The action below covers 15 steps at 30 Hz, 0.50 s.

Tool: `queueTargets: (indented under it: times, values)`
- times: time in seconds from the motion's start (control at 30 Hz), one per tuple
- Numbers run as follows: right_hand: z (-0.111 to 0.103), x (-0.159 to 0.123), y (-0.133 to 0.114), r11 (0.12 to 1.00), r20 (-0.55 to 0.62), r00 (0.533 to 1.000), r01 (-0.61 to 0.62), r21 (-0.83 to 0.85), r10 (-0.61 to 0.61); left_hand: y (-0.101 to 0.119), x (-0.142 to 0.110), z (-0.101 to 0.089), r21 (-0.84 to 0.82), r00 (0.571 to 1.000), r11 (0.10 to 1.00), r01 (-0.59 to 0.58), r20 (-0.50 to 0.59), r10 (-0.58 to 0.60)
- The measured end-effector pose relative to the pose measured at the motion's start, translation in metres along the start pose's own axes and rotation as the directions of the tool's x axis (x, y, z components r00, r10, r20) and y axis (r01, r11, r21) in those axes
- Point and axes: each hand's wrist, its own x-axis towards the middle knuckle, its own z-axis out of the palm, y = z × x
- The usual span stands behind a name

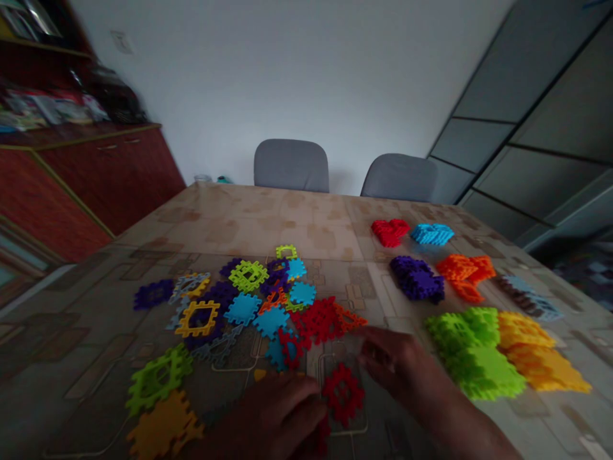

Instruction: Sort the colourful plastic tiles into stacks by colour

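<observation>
My left hand (275, 415) is low in the middle, its fingers bent together around the edge of a red interlocking tile (322, 437), most of which is hidden beneath them. My right hand (397, 361) hovers to its right with loosely curled fingers and a gap between thumb and forefinger; nothing shows in it. Between the hands lies a red notched tile with a cut-out centre (343, 395). An orange triangular frame (348, 318) lies just beyond my right fingertips, beside a heap of red tiles (318, 321).
Mixed loose tiles spread leftward, including blue tiles (243, 309), a yellow frame (198, 319) and a lime tile (160, 378). Sorted stacks stand right: lime (474, 351), yellow (541, 351), purple (417, 279), orange (464, 275), red (390, 232), blue (432, 234). Two grey chairs (291, 165) stand behind.
</observation>
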Motion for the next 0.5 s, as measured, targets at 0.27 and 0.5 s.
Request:
queueTargets:
  times: [0.27, 0.5]
  values:
    - [0.001, -0.004, -0.012, 0.963, 0.215, 0.943, 0.268, -0.035, -0.254, -0.013, -0.025, -0.014, 0.053, 1.0, 0.998, -0.016, 0.025, 0.015]
    - [0.008, -0.002, -0.014, 0.953, 0.198, 0.951, 0.269, -0.142, -0.239, -0.003, -0.019, 0.0, 0.142, 0.997, 0.989, 0.047, -0.071, -0.038]
